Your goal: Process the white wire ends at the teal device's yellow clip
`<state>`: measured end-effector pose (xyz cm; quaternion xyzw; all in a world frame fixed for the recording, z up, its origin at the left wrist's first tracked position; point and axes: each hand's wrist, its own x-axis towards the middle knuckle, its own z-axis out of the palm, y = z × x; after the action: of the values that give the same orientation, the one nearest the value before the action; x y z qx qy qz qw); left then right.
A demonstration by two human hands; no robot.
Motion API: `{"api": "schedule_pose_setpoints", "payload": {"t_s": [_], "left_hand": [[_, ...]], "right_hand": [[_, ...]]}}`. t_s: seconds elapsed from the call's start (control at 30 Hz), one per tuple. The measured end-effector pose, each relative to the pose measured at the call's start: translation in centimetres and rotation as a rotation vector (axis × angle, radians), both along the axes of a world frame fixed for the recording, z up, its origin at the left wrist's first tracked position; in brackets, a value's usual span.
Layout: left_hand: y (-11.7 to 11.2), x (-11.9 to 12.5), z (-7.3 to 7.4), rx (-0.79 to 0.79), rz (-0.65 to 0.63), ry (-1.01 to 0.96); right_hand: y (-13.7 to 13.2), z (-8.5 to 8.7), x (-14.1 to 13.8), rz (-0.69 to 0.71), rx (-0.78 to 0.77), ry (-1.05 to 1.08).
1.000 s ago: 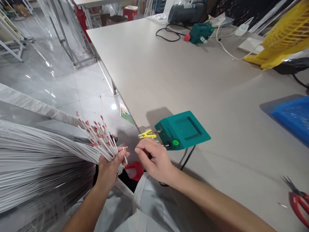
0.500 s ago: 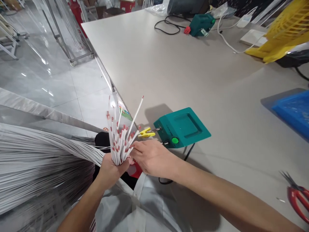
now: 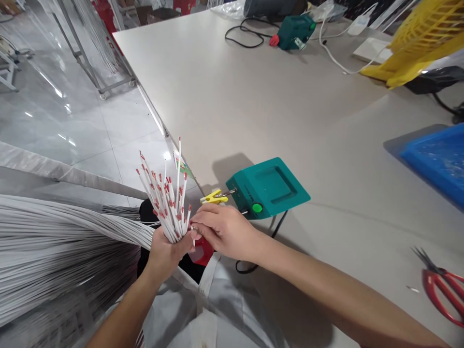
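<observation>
While the left hand [image 3: 165, 253] grips cables [image 3: 173, 228], right hand [image 3: 230, 233] has come closer

Glossy pale tiles cover the floor [image 3: 92, 118] — bright streaks of light reflect off them. A wide, pale desk [image 3: 300, 116] fills the middle and right, brighter toward its far-left corner; a grey metal rack [image 3: 116, 86] stands near it — on casters.

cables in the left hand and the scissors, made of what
Cables: probably plastic sheathing, matt white, from the smooth, even coats. Scissors: likely metal blades, dark grey, slim and pointed; the smooth red handles could be plastic or coated metal.
</observation>
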<state>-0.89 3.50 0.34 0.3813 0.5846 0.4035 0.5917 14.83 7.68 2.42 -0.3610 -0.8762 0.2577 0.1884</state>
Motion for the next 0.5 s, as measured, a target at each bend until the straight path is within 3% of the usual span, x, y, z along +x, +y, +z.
{"api": "schedule_pose_setpoints", "payload": {"t_s": [0.13, 0.33, 0.5], "left_hand": [[0.0, 0.3, -0.2, 0.004, 0.064, 0.039], [0.9, 0.4, -0.5, -0.038, 0.091, 0.015], [2.2, 0.8, -0.4, -0.038, 0.106, -0.08]], "right_hand": [[-0.1, 0.5, 0.5, -0.017, 0.195, -0.167], [1.9, 2.8, 3.8, -0.135, 0.453, -0.343], [4.4, 3.3, 4.8, 0.001, 0.355, -0.601]]}}
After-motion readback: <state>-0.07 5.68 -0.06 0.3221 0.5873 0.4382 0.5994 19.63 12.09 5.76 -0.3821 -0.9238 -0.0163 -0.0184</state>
